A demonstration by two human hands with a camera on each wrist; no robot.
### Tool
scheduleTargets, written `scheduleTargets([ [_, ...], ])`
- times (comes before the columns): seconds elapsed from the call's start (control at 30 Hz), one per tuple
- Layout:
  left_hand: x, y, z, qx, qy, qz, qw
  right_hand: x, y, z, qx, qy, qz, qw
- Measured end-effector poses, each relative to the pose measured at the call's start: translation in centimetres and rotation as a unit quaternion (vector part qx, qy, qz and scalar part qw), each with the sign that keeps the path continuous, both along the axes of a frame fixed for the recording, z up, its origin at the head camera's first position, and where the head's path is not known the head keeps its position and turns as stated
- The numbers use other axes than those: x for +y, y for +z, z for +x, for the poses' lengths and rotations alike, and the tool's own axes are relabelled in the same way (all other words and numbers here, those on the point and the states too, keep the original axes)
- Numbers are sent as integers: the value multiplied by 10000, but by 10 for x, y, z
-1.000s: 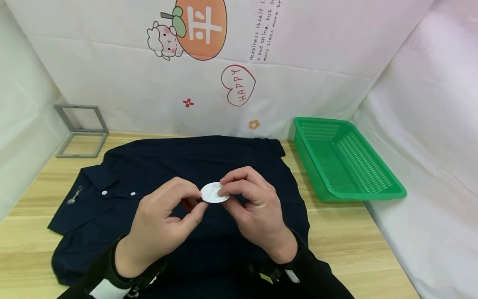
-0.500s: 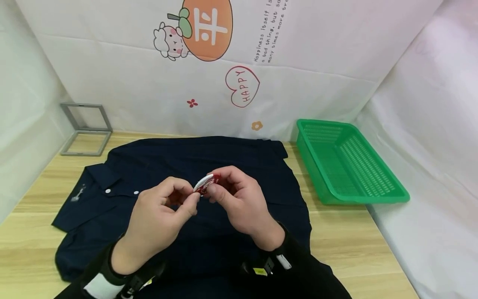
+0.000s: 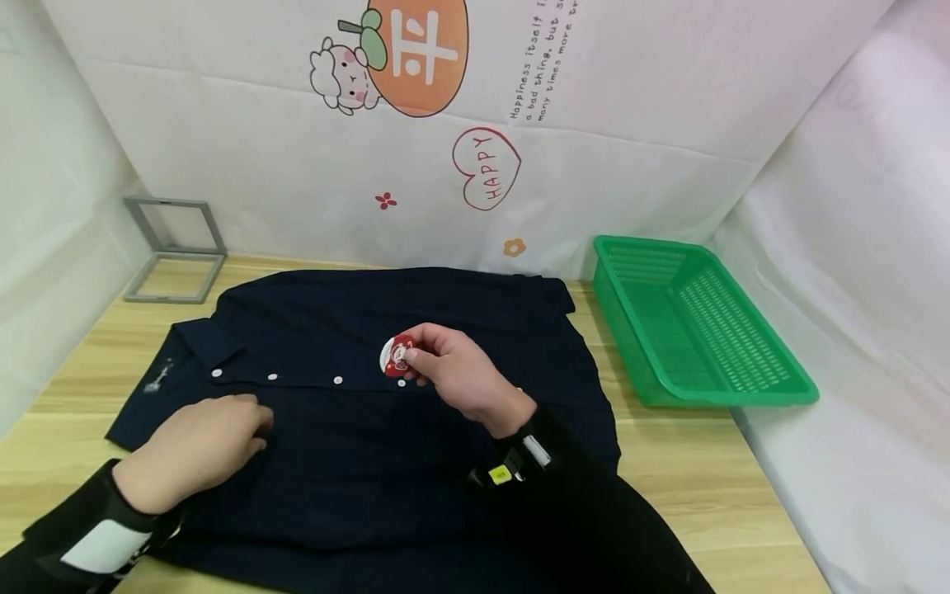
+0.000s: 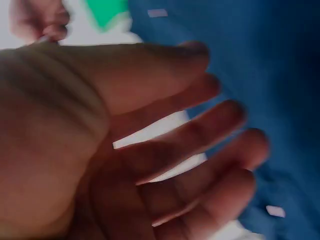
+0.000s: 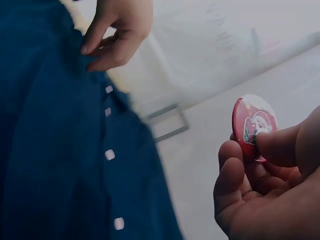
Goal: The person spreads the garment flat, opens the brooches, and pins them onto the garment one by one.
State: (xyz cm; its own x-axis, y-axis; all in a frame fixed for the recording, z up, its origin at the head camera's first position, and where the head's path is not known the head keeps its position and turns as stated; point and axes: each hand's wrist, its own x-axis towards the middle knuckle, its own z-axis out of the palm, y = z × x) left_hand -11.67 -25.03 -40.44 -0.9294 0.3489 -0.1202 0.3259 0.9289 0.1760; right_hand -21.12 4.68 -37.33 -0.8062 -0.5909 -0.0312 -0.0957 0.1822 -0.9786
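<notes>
My right hand (image 3: 463, 375) pinches a round red-and-white badge (image 3: 393, 356) between thumb and fingers, above the middle of a dark navy shirt (image 3: 334, 445). In the right wrist view, the badge (image 5: 248, 120) is tilted, and its printed cartoon face is partly covered by the thumb. My left hand (image 3: 200, 450) is over the shirt's collar end, holding nothing; its fingers are spread and loosely bent in the left wrist view. The shirt lies spread on the table, collar to the left, with a row of white buttons (image 3: 337, 380) along its front.
A green plastic basket (image 3: 631, 330) stands at the back right of the wooden table (image 3: 690, 478). At the back left is a grey hinged frame (image 3: 174, 250), one half upright. White printed cloth (image 3: 297, 181) walls the back and sides.
The badge was turned from its white back to its red printed face. My left hand let go of it and moved left and down; my right hand shifted left, still pinching it.
</notes>
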Motion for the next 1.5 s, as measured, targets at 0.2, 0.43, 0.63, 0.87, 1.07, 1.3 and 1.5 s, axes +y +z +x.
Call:
scheduleTargets([
  [0.2,-17,-28,6,433,-237,25,9988,-24,-24,-9,-155,79,616,9979],
  [0.43,-20,-34,7,1016,-459,-10,9938,-49,-39,-7,-316,272,922,9949],
  [0.63,-30,-30,4,1461,-796,-102,9860,-67,-49,-4,-442,395,1083,9924],
  [0.87,-36,-28,2,1556,-1062,-97,9821,-81,-56,2,-553,521,1071,9913],
  [1.07,-40,-29,2,1277,-707,468,9882,-94,-57,4,-706,483,1055,9907],
  [1.3,-43,-29,-7,1173,-386,1169,9854,-119,-57,4,-1385,13,620,9884],
  [1.5,-46,-27,-8,703,83,1591,9847,-138,-62,7,-1938,-4,350,9804],
])
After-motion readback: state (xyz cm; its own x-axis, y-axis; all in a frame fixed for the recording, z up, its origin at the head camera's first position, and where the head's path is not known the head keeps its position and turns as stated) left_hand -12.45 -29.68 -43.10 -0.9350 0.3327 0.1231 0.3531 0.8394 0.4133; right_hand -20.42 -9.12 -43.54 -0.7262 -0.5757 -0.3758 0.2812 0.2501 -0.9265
